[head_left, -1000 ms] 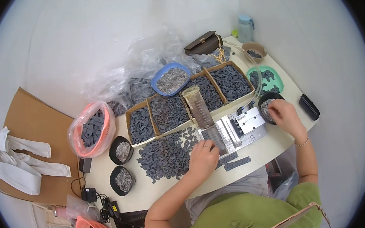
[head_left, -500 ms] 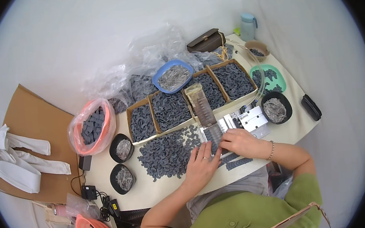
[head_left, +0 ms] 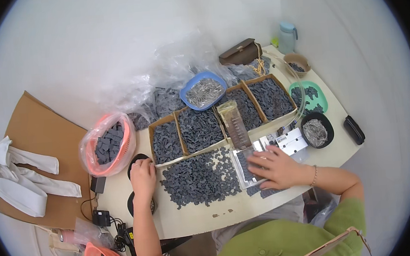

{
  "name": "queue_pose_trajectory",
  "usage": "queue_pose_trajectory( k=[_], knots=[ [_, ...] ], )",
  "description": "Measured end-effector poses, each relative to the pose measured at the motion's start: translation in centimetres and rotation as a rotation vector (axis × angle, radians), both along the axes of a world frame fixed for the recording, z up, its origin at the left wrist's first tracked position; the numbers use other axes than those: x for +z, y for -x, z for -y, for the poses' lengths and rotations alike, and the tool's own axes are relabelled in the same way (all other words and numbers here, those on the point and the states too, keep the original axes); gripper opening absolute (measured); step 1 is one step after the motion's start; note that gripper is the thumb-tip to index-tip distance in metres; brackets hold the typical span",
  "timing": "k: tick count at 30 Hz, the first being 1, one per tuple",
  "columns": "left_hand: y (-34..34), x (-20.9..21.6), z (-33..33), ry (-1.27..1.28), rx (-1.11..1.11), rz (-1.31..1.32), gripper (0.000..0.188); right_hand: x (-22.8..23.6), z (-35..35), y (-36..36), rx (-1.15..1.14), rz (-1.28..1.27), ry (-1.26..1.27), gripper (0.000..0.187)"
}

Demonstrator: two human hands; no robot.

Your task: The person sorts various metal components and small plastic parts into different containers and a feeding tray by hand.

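My left hand (head_left: 143,179) reaches into the upper of two black bowls (head_left: 132,170) at the left; its fingers are bent together and their tips, with whatever they hold, cannot be made out. The lower black bowl (head_left: 131,208) is mostly covered by my wrist and forearm. My right hand (head_left: 278,168) lies over a clear-edged tray (head_left: 241,178) of small dark grey pieces, fingers spread and holding nothing visible. Beside it is a silver metal fixture (head_left: 293,142). A clear ridged strip (head_left: 235,125) stands behind the tray. A pile of small dark grey parts (head_left: 194,178) spreads between my hands.
A cardboard box with compartments (head_left: 200,128) full of grey parts stands behind the pile. A blue tray (head_left: 204,90) of metal pins sits above it. To the right are a black bowl of pins (head_left: 315,132) and a green tray (head_left: 322,98). A pink basket (head_left: 91,153) stands left.
My left hand has left the tray and moved left to the upper black bowl. My right hand stays over the tray, its fingers now spread. The whole view has shifted slightly.
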State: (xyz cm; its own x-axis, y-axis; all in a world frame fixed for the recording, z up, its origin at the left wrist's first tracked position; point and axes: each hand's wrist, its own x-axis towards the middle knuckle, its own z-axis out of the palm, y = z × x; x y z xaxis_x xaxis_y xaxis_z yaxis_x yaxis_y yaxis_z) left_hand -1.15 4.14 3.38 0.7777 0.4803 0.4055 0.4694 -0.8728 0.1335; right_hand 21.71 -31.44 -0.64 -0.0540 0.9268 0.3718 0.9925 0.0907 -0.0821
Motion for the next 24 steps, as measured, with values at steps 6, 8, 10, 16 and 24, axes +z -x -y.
queue_pose_trajectory(
  k=[6, 8, 10, 16, 24],
  knots=[
    [1.8, -3.2, -6.0, 0.113, 0.138, -0.277, 0.009, 5.5, -10.1, -7.5, -0.114, -0.161, -0.283, 0.027],
    [1.1, -2.6, -5.7, 0.190, 0.151, -0.281, 0.008, 6.5, -14.0, -9.8, -0.217, -0.184, -0.234, 0.017],
    [0.7, -1.7, -4.9, 0.226, 0.167, -0.280, 0.007, 6.1, -18.2, -12.2, -0.288, -0.156, -0.189, 0.012],
    [2.7, -3.7, -6.7, 0.095, 0.152, -0.198, 0.012, 5.1, -25.6, -13.4, -0.365, -0.217, 0.343, 0.018],
    [-2.1, -1.1, 3.9, 0.518, -0.204, 0.143, 0.006, 4.8, -25.1, -13.6, -0.338, -0.065, 0.339, 0.021]
  ],
)
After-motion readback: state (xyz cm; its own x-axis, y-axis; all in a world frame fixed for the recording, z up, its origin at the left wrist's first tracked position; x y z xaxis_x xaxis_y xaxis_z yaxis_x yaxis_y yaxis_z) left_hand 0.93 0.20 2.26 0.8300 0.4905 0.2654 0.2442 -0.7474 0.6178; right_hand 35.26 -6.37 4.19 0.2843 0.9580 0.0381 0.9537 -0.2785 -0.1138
